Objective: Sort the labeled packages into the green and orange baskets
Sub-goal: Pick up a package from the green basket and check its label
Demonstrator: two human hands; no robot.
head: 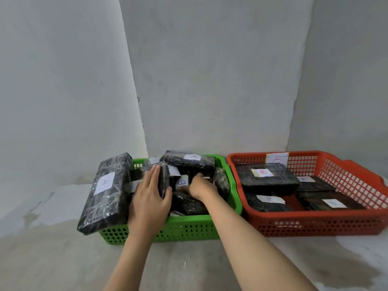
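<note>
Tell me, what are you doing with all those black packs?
A person is sorting black wrapped packs by their letter labels. Both hands are in the green basket, which is piled full. The left hand holds one pack upright, and the right hand digs among the others beside a B label. A long A pack leans over the basket's left edge. The orange basket, tagged B, already holds several flat packs.
</note>
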